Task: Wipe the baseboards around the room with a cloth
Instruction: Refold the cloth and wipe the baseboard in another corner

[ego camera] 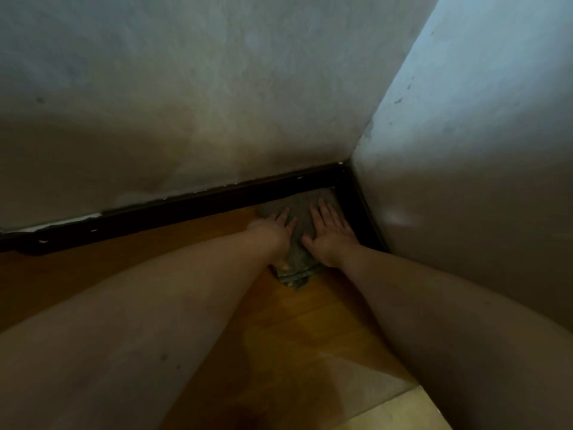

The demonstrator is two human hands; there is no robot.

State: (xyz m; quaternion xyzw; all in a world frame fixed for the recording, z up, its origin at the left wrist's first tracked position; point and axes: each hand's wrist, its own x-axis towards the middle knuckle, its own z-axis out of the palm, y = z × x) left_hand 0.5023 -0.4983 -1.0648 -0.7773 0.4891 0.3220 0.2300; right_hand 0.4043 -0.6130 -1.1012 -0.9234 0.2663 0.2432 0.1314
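Pressing flat with straight fingers, the left hand [274, 226] and right hand [330, 232] hold the cloth [299, 243] on the floor [310, 321] in its corner. Its long axis points at the dark baseboard [186, 206] directly ahead; the right hand lies nearer the side baseboard [359, 209].

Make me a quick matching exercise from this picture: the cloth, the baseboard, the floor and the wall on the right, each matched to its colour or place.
Things:
1. cloth
2. baseboard
3. floor
4. right wall

Descriptions:
A. dark strip where wall meets floor
B. pale bluish surface
C. grey-green, under both hands
D. orange-brown wood

Pairs: 1-C, 2-A, 3-D, 4-B
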